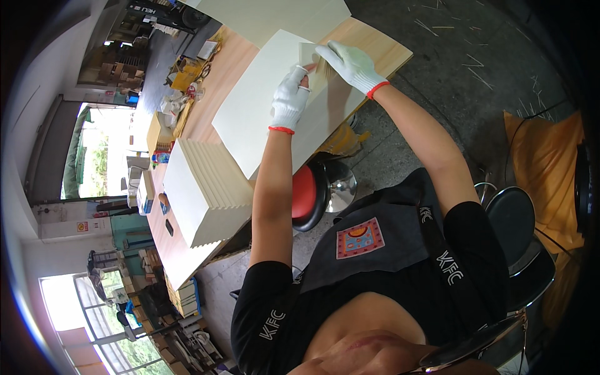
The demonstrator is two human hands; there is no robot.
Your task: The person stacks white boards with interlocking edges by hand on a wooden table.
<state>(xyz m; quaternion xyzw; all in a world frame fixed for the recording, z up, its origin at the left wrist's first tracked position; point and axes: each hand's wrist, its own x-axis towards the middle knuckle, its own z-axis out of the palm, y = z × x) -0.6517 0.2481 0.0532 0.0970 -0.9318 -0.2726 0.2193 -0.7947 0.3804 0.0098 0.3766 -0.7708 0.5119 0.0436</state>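
Note:
Both my hands wear white knit gloves with red cuffs, over a large white board (256, 100) on the table. My right hand (351, 65) is closed on a small bundle of thin, pale brown pieces (322, 70), its fingers lying along the top edge. My left hand (290, 99) is curled at the bundle's left side, with bare thumb and fingertip showing from the glove. The fingertip touches the bundle; how firmly it grips is hard to see. A dark shadow falls on the board beside the bundle.
A stepped stack of white boards (206, 187) stands at the table's left, near a phone (169, 227). Another pale stack (281, 19) is at the far side. A red stool (304, 199) stands below the table edge; an orange sack (547, 169) and black chair (512, 219) are right.

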